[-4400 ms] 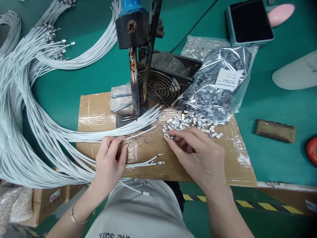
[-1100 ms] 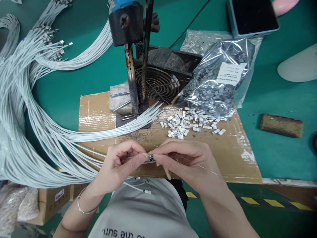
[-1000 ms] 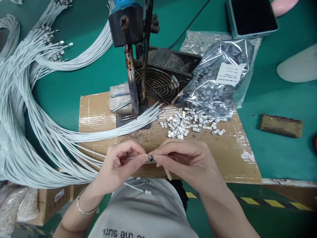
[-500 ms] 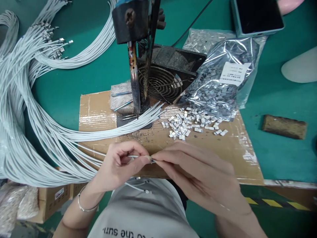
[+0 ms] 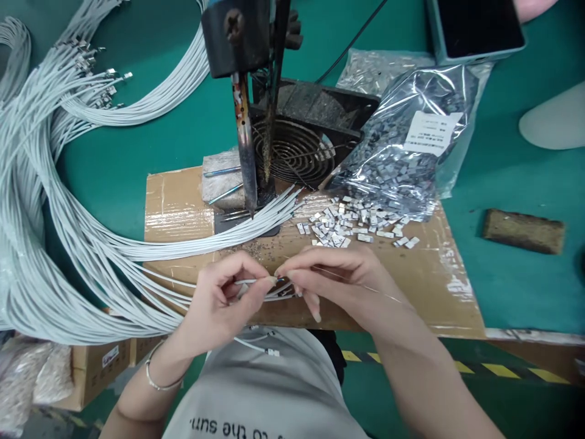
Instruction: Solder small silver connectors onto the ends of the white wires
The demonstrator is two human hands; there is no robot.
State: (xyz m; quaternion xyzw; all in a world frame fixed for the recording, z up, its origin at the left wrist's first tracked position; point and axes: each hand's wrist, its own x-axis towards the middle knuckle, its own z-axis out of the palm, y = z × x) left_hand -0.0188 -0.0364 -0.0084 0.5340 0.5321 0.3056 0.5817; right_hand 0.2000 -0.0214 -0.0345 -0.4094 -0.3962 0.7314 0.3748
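My left hand (image 5: 235, 296) pinches a white cable (image 5: 247, 281) close to its end, where small coloured wires stick out. Thumb and forefinger of my right hand (image 5: 340, 274) are closed at those wire tips, and a thin strand runs back over that hand. Whatever else sits between the right fingertips is too small to make out. Beyond my hands, a bundle of white cables (image 5: 214, 242) lies on the cardboard (image 5: 178, 210). Small white connectors (image 5: 333, 227) are piled on it to the right. The soldering iron (image 5: 245, 146) points down above the cable bundle.
Behind the iron stands a black fan (image 5: 297, 149). A clear bag of connectors (image 5: 397, 152) lies to its right, near a phone (image 5: 478, 30) at the top. A brown block (image 5: 523, 231) rests on the green table (image 5: 512, 177). Many cables (image 5: 27, 244) fill the left side.
My right hand has turned and shifted slightly up and left, its lower fingers now showing beneath. The cable end has risen a little, and more cable ends show below the hands.
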